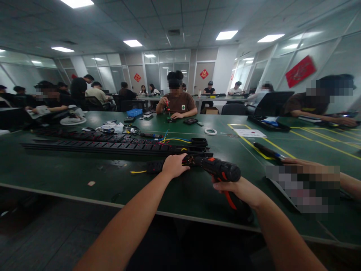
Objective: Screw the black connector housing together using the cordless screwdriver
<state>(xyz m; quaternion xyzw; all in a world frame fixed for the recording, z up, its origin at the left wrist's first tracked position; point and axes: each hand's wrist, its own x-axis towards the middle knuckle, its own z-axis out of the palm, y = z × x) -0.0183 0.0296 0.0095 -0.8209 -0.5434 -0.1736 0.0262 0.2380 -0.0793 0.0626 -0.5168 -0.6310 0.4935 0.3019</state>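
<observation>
My right hand (241,190) is wrapped round the handle of a black and orange cordless drill (221,168), its nose pointing left. In front of that nose, my left hand (175,165) grips a short black power strip (154,166) lying near the table's front edge. The fingers partly hide the strip, and a yellow wire (138,172) sticks out of its left end. Where the drill's tip meets the strip is too dark to make out. Just behind my hands lie long black power strips (113,146) side by side, with blue and yellow wires (176,140) on them.
The green table (70,169) carries a roll of white tape (210,131), a blue basket (134,112) and a plastic bag (111,127). At right, a co-worker's hand (304,162) is beside a dark-handled tool (266,149). Across the table, a person (177,98) holds a red screwdriver.
</observation>
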